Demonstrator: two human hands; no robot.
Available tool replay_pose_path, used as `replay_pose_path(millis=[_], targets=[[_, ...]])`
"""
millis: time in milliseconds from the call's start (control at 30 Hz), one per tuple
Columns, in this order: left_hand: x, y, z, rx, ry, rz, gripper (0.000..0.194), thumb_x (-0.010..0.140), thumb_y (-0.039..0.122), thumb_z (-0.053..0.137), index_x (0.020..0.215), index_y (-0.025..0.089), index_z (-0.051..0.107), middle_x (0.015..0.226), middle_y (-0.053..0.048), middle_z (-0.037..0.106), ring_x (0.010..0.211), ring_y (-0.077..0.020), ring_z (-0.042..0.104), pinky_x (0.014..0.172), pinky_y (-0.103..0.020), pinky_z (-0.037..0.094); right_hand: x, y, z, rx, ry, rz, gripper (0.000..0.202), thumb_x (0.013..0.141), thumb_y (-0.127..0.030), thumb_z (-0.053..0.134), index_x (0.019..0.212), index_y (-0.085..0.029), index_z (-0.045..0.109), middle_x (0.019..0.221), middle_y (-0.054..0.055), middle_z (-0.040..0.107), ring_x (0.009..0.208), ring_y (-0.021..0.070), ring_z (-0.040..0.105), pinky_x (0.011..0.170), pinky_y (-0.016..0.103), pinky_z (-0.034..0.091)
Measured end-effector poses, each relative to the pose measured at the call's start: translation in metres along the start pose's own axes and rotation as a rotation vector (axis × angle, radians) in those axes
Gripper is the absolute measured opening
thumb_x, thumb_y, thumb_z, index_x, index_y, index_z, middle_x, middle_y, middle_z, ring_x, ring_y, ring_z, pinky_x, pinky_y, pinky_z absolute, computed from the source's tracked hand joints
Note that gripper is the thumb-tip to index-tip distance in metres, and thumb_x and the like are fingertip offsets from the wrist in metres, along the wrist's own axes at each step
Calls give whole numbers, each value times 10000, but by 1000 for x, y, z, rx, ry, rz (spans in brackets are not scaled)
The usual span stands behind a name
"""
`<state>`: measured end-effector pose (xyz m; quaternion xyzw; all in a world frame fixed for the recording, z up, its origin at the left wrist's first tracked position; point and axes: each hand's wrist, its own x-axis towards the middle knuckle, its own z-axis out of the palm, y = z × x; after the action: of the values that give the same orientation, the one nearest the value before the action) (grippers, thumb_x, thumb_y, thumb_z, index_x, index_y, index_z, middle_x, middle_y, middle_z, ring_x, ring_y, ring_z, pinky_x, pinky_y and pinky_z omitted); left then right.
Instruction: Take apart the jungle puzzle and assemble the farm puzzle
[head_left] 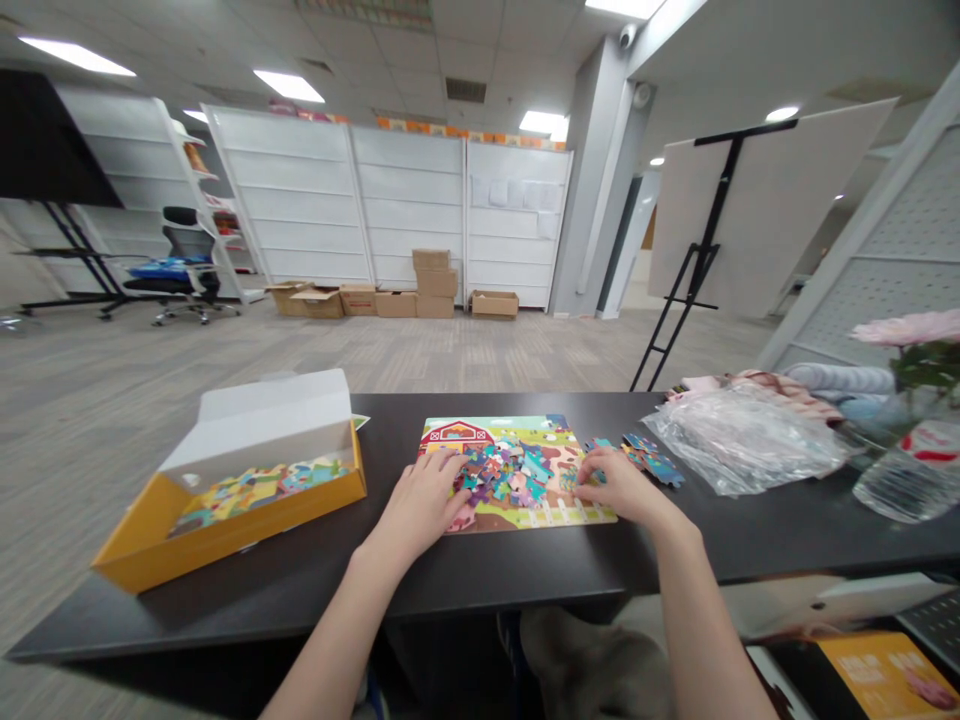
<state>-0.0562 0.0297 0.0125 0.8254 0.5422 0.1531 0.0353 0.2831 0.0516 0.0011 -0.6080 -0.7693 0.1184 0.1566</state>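
Note:
A farm-themed puzzle board (pixel 551 513) with a red barn lies flat on the dark table, and a heap of loose jigsaw pieces (pixel 510 472) covers its middle. My left hand (pixel 421 498) rests over the board's left side, thumb and fingers apart, fingertips against the heap's edge. Over the right side, my right hand (pixel 621 484) has curved fingers with a gap between thumb and forefinger; no piece shows in it. Behind that hand, more jigsaw pieces (pixel 651 460) lie on the table, some seemingly joined.
On the left stands an open yellow box (pixel 247 525) with puzzle sections (pixel 262 492) inside. Clear plastic wrapping (pixel 750 440), folded cloths (pixel 840 380) and a water bottle (pixel 911 475) are at the right. An orange box (pixel 889 672) sits below the table's right front edge.

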Motion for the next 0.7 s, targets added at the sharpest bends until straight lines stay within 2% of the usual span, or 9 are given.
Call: replay_pose_path(millis=[200,333,433,500,600,700], targets=[[3,8,-6,-25,-19,45,370,944,346,578,1294,228,597,1364,-118,608,1279,-312,544,1000,-460,479,-3,1,-2,-29,51,71,303,729,-386,794,957,-191,755,1108,130,673,1084,330,635,981,431,464],[5,11,-4,-39,3,63,336,945,326,581,1258,210,622,1326,-115,637,1244,-314,571,1022,-480,473,-2,2,-1,-32,16,56,236,732,-361,778,878,-181,732,1046,129,685,1033,315,643,942,414,476],[8,11,1,-78,57,100,320,943,311,587,1241,201,633,1317,-118,647,1245,-306,577,1059,-478,458,-2,2,1,-14,51,54,262,669,-360,807,821,-192,677,964,103,686,944,293,642,855,399,491],[10,11,4,-121,111,124,302,937,291,597,1220,199,642,1312,-116,652,1254,-300,575,1082,-469,450,-3,2,1,82,97,55,261,677,-371,782,815,-203,637,889,68,684,853,258,645,785,373,497],[14,15,8,-228,178,141,268,934,261,596,1189,202,654,1278,-111,672,1239,-294,590,1074,-463,464,-5,-4,-3,384,100,17,223,790,-413,667,841,-204,607,787,36,683,738,208,647,709,335,504],[18,26,10,-429,194,146,230,941,261,581,1144,206,671,1209,-100,707,1163,-276,642,1019,-441,506,-6,-18,-8,598,54,-65,281,843,-468,640,880,-190,653,830,56,718,776,210,665,726,331,516]])
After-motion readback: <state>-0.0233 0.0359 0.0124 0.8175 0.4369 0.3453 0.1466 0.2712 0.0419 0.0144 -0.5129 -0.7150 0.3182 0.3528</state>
